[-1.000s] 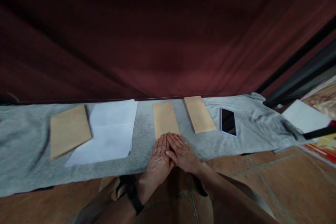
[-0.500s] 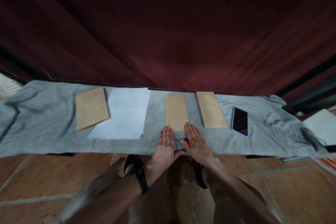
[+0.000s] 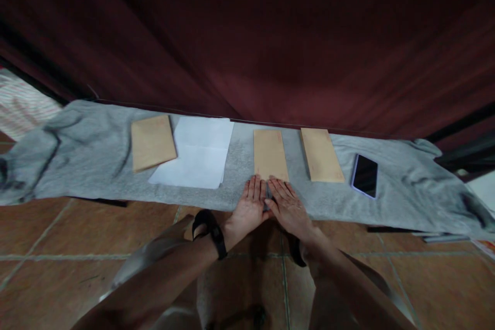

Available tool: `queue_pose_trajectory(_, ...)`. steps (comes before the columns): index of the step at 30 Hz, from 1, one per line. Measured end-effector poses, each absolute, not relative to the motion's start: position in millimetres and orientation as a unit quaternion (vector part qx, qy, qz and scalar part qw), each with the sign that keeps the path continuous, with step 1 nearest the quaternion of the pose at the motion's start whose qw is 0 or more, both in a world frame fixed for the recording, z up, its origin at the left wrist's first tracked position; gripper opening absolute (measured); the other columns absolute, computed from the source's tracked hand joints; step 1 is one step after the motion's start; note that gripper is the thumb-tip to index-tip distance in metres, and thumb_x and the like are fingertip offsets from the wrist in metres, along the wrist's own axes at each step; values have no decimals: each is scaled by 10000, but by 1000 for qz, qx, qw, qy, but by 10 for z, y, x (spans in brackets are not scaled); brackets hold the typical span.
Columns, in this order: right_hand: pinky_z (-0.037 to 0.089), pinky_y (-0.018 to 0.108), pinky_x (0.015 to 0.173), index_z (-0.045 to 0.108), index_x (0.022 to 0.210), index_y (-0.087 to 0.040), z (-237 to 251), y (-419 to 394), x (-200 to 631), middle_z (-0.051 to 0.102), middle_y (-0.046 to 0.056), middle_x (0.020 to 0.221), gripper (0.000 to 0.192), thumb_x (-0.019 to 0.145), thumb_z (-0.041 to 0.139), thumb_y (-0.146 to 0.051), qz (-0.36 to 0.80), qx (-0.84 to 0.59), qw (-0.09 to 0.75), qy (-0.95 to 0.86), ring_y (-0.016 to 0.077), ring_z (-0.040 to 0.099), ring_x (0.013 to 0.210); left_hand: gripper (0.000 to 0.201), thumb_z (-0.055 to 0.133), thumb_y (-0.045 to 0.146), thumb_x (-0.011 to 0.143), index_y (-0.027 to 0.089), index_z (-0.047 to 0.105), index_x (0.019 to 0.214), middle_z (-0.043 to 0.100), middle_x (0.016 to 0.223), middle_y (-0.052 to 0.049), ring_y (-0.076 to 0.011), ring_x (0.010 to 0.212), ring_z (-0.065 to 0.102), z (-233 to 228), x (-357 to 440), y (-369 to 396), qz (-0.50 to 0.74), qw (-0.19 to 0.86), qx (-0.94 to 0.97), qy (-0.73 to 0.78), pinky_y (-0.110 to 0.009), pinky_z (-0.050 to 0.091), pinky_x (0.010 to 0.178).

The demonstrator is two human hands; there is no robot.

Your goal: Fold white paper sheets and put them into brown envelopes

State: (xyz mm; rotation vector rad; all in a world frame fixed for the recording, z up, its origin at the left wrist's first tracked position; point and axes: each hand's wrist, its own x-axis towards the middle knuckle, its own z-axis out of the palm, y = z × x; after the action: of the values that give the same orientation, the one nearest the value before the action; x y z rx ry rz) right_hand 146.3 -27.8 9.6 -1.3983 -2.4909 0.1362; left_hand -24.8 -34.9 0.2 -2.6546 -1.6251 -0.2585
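Note:
A brown paper envelope (image 3: 269, 152) lies flat in the middle of the grey cloth. Both hands rest on its near edge, side by side. My left hand (image 3: 252, 203) is flat with the fingers stretched out, its tips on the envelope's near left corner. Beside it, my right hand (image 3: 288, 206) lies flat too, fingertips along the near edge and thumb pointing toward the left hand. Neither hand grips anything. To the right is a stack of brown envelopes (image 3: 322, 155).
White paper sheets (image 3: 199, 157) lie left of the hands, partly under another stack of brown envelopes (image 3: 152, 143). A phone (image 3: 365, 175) in a purple case is at the right. The grey cloth (image 3: 96, 180) borders a dark red curtain (image 3: 247, 62); tiled floor (image 3: 143, 224) shows in front.
My right hand has moved left along the envelope's near edge, closer to my left hand. The whole view has shifted and tilted slightly; the objects keep their arrangement.

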Motion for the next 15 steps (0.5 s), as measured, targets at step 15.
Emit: queue_pose_trajectory(15,303,470,1225,345,1560,-106,107,-295,1596,390,162,1586,601,1044,430,-402,29,-521,145,-841,258,362,1480,896,456,633,939,-31,297,1520,278,1569,-359,-419,1505,247,-3,-274,-324,-98,10,-852,-514,-606,281,1186)
